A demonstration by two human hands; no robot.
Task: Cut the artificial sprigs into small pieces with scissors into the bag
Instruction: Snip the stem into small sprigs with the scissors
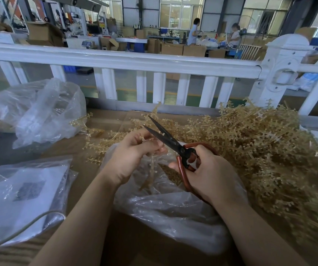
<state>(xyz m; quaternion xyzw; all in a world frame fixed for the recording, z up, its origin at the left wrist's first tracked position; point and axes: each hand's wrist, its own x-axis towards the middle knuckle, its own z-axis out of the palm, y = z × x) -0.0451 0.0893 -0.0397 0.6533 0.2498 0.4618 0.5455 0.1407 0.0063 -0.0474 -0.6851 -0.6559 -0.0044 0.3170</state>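
A long white railing with square balusters (pixel 154 63) crosses the whole width at 12 o'clock, behind the work surface. Below it lies a brown cardboard-covered table top (pixel 135 233). At 3 o'clock sprawls a big heap of pale tan artificial plastic sprigs (pixel 259 143), reaching from the railing's foot towards the near right edge, with a few loose sprigs trailing left to about 10 o'clock of the hands. At 9 to 10 o'clock sits a crumpled clear plastic bag with tan contents (pixel 39 112); at 7 to 8 o'clock lies a flat clear plastic packet holding white printed sheets (pixel 20 196), with a pale cable curving across its lower part.

In the centre, towards 6 o'clock, the open clear plastic bag (pixel 164 206) lies under both hands, with tan cut pieces inside it.

The right hand (pixel 210 173) is curled round the red-brown loop handles of the dark-bladed scissors (pixel 173 144), whose blades stand apart and point to 11 o'clock. The left hand (pixel 131 152) pinches a single thin tan sprig (pixel 150 166) that hangs down into the bag's mouth; its top sits just beside the lower blade. The two hands are close together above the bag.
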